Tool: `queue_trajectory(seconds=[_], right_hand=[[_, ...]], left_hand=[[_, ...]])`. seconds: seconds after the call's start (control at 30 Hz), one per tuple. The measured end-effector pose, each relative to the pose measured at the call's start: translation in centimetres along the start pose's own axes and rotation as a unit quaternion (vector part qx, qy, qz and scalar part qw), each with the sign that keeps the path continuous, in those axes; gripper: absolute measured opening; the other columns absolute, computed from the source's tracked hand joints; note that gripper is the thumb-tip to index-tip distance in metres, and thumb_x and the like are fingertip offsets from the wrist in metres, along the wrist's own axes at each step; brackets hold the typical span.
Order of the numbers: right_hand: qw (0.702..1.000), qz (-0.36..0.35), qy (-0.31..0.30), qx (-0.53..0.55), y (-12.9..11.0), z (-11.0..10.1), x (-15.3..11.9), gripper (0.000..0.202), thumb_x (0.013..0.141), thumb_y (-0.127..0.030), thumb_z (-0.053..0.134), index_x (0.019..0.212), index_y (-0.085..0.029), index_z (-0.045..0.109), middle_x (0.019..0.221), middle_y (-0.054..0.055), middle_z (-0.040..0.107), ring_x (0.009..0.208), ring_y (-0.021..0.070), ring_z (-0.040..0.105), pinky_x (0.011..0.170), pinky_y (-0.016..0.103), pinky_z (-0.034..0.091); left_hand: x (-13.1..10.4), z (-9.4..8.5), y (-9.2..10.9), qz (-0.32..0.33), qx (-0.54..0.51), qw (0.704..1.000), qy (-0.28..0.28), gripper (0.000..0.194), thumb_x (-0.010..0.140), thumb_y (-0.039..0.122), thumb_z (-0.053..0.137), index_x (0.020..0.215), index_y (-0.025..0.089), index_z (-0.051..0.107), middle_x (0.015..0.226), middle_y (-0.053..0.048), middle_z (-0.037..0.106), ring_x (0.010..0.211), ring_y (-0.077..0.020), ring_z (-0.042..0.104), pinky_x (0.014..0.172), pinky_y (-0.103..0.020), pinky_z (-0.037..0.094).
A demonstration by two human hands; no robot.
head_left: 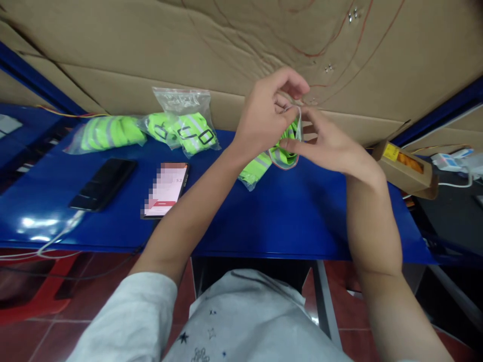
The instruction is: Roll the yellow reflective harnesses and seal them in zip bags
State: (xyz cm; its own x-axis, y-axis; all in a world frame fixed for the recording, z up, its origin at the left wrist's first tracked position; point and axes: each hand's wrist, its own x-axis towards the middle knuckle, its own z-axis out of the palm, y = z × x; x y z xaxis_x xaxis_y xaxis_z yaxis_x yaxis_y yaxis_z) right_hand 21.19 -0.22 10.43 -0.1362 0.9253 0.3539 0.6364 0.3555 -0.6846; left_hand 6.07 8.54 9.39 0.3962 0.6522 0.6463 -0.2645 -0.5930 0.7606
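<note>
My left hand (266,113) pinches the upper edge of a clear plastic bag (300,125) above the blue table. Inside that bag is a folded neon-green reflective vest (287,146) with grey and orange trim. From the right, my right hand (324,141) holds the same bag, its thumb along the front and its other fingers partly hidden behind. Just below, another bagged green piece (255,170) lies on the table, partly covered by my left hand and the held bag.
Several bagged green reflective bundles (109,133) lie along the back left. A black phone (103,184) with a white cable and a lit phone (166,190) rest nearer. An open cardboard box (405,168) sits at right. A cardboard wall (151,45) with thin red wires rises behind.
</note>
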Motion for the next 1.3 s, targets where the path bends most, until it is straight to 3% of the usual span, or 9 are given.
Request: queue_trajectory(seconds=[0.1, 0.17, 0.33, 0.5, 0.67, 0.83, 0.93, 1.07, 1.3], right_hand=[[1.000, 0.007, 0.011, -0.020, -0.4, -0.1, 0.0, 0.017, 0.090, -0.025, 0.076, 0.105, -0.026, 0.068, 0.108, 0.000, 0.074, 0.099, 0.0219, 0.069, 0.097, 0.041, 0.061], [0.996, 0.063, 0.063, -0.006, -0.2, -0.3, 0.4, 0.009, 0.096, -0.021, 0.067, 0.088, -0.023, 0.066, 0.083, -0.001, 0.070, 0.075, 0.0174, 0.065, 0.083, 0.039, 0.062], [0.968, 0.148, 0.165, 0.121, 0.5, -1.3, 1.0, 0.023, 0.095, -0.039, 0.078, 0.095, -0.024, 0.060, 0.077, -0.003, 0.065, 0.057, 0.0118, 0.055, 0.057, 0.029, 0.056], [0.984, 0.073, 0.113, 0.120, -0.4, -2.8, -0.3, 0.061, 0.093, -0.082, 0.056, 0.121, -0.028, 0.062, 0.121, 0.003, 0.071, 0.104, 0.0189, 0.071, 0.074, 0.026, 0.062], [0.993, -0.079, 0.066, 0.056, -1.1, -3.9, -1.0, 0.069, 0.089, -0.069, 0.075, 0.146, -0.036, 0.054, 0.154, 0.002, 0.054, 0.136, 0.0235, 0.057, 0.108, 0.036, 0.057], [0.994, -0.069, 0.084, -0.026, -0.8, -4.7, -1.2, 0.030, 0.084, -0.054, 0.086, 0.092, -0.028, 0.074, 0.106, 0.003, 0.070, 0.098, 0.0201, 0.067, 0.088, 0.036, 0.058], [0.987, -0.069, 0.139, 0.041, -0.6, -5.0, -1.2, 0.034, 0.078, -0.045, 0.094, 0.094, -0.028, 0.070, 0.086, -0.001, 0.067, 0.076, 0.0149, 0.061, 0.072, 0.031, 0.052], [0.984, -0.060, 0.127, 0.108, -0.2, -4.9, -0.8, 0.051, 0.073, -0.043, 0.098, 0.114, -0.034, 0.070, 0.093, -0.002, 0.072, 0.080, 0.0153, 0.065, 0.071, 0.030, 0.054], [0.957, -0.047, 0.211, 0.194, 0.2, -4.9, -0.2, 0.035, 0.061, -0.045, 0.103, 0.075, -0.025, 0.078, 0.073, 0.000, 0.074, 0.064, 0.0132, 0.066, 0.060, 0.029, 0.057]], left_hand=[[-0.1, -0.4, 0.6, 0.031, -0.070, 0.997, 0.002, 0.019, 0.076, 0.012, 0.075, 0.086, 0.029, 0.075, 0.095, 0.000, 0.072, 0.080, -0.0162, 0.069, 0.078, -0.031, 0.060], [-0.2, -1.1, 1.2, 0.021, -0.143, 0.988, -0.046, 0.018, 0.084, 0.020, 0.076, 0.100, 0.029, 0.079, 0.107, 0.001, 0.075, 0.108, -0.0202, 0.074, 0.095, -0.033, 0.059], [-0.4, -2.6, 0.9, -0.048, -0.151, 0.955, -0.252, 0.084, 0.068, 0.016, 0.091, 0.145, 0.030, 0.062, 0.154, -0.001, 0.060, 0.155, -0.0282, 0.045, 0.125, -0.040, 0.040], [-0.4, -1.5, -1.0, -0.086, -0.093, 0.982, -0.139, 0.060, 0.074, 0.024, 0.093, 0.129, 0.024, 0.069, 0.135, -0.004, 0.070, 0.138, -0.0283, 0.062, 0.119, -0.040, 0.048], [-0.5, -1.2, -1.0, -0.115, -0.179, 0.974, -0.082, 0.042, 0.078, 0.026, 0.091, 0.114, 0.028, 0.070, 0.120, 0.003, 0.077, 0.122, -0.0239, 0.069, 0.110, -0.038, 0.055], [-0.4, -1.3, -0.7, -0.097, -0.193, 0.970, -0.109, 0.043, 0.069, 0.022, 0.094, 0.105, 0.027, 0.072, 0.109, 0.004, 0.076, 0.114, -0.0210, 0.070, 0.107, -0.035, 0.054], [-0.3, -1.0, -0.6, -0.104, -0.188, 0.971, -0.100, 0.037, 0.071, 0.023, 0.091, 0.104, 0.024, 0.076, 0.107, 0.002, 0.078, 0.114, -0.0232, 0.071, 0.110, -0.039, 0.053], [-0.3, -1.1, -0.1, -0.095, -0.182, 0.974, -0.100, 0.020, 0.081, 0.025, 0.085, 0.099, 0.023, 0.078, 0.108, -0.001, 0.079, 0.112, -0.0225, 0.073, 0.108, -0.037, 0.055], [-0.7, -0.7, 1.9, -0.056, -0.160, 0.974, -0.154, 0.031, 0.109, 0.042, 0.054, 0.112, 0.020, 0.076, 0.114, -0.002, 0.077, 0.121, -0.0193, 0.071, 0.112, -0.034, 0.053]])
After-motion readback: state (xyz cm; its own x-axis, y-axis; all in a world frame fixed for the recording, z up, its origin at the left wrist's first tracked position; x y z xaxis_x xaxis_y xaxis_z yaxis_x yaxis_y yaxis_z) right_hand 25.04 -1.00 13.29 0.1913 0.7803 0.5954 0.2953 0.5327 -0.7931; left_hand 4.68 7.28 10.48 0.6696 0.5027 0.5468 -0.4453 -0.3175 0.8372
